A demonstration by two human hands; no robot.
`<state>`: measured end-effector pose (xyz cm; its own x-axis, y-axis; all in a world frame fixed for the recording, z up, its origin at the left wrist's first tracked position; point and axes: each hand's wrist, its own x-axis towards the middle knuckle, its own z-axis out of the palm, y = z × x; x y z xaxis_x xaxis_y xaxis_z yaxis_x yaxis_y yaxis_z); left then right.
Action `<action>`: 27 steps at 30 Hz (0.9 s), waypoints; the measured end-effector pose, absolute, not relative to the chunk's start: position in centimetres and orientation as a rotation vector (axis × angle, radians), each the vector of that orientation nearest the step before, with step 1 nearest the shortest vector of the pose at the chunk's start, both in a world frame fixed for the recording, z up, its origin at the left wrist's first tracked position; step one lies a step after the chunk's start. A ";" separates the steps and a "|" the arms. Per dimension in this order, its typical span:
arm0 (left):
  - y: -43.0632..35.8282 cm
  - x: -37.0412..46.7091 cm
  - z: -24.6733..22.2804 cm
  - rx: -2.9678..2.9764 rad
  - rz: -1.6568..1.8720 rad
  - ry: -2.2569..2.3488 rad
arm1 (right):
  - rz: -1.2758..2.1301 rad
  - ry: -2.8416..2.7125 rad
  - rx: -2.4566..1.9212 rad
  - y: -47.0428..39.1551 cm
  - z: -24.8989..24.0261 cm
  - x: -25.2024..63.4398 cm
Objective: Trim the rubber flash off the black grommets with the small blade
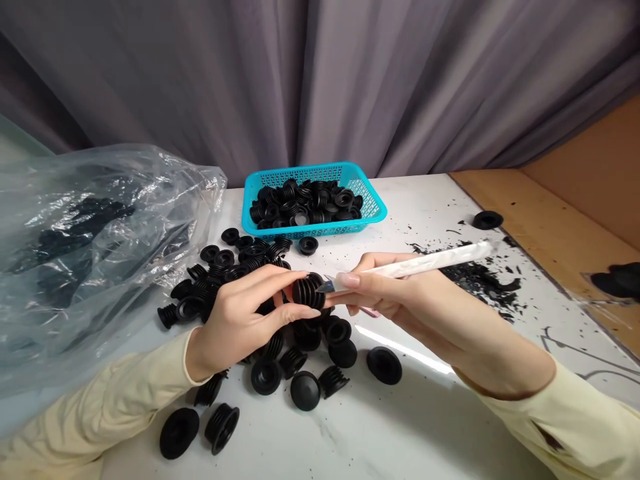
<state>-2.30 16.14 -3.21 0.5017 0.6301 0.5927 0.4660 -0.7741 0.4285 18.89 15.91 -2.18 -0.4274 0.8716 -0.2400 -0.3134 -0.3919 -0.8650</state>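
Between the thumb and fingers of my left hand [245, 313] is a black ribbed plug [306, 291], held on its side above the table with its ribs showing. My right hand [395, 293] grips a craft knife [425, 260] with a white wrapped handle, much like a pen. The knife's pointed blade is at the plug's right edge; I cannot tell whether it touches. Under and around both hands lie many loose black plugs [305, 391], some upside down, some on their sides. Something pink shows partly beneath my right fingers.
A turquoise basket [315, 231] full of black plugs stands at the back. On the left lies a large clear plastic bag [150, 187] with dark pieces inside. Black shavings [483, 283] are scattered at the right, near a single flat black disc [487, 220]. Grey curtains hang behind.
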 end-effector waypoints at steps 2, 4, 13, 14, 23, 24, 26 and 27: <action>16.1 -2.3 -3.2 2.570 1.143 0.923 | 1.954 -0.968 -0.898 16.0 -2.2 19.0; 16.0 -2.3 -3.2 2.605 1.165 0.899 | 2.028 -0.951 -0.864 16.1 -2.3 19.2; 15.5 -2.3 -3.0 2.458 1.169 0.947 | 2.175 -0.882 -0.846 16.3 -2.5 19.1; 15.4 -2.3 -3.0 2.439 1.160 0.947 | 2.170 -0.908 -0.875 16.4 -2.4 19.2; 15.3 -1.9 -2.0 1.741 0.612 1.147 | 1.478 -1.507 -1.118 15.9 -1.4 20.0; 15.4 -1.9 -1.9 1.639 0.526 1.158 | 1.490 -1.524 -1.089 15.7 -1.3 19.8; 15.5 -2.0 -1.8 1.520 0.395 1.166 | 1.513 -1.588 -1.070 15.3 -1.3 19.3; 15.6 -2.0 -1.7 1.491 0.349 1.167 | 1.519 -1.619 -1.070 15.1 -1.4 19.0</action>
<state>-1.99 15.59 -1.73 0.4606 0.8025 -0.3793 0.4622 0.1480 0.8743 19.03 15.12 -1.40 -0.4437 0.8939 -0.0642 0.1213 -0.0111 -0.9926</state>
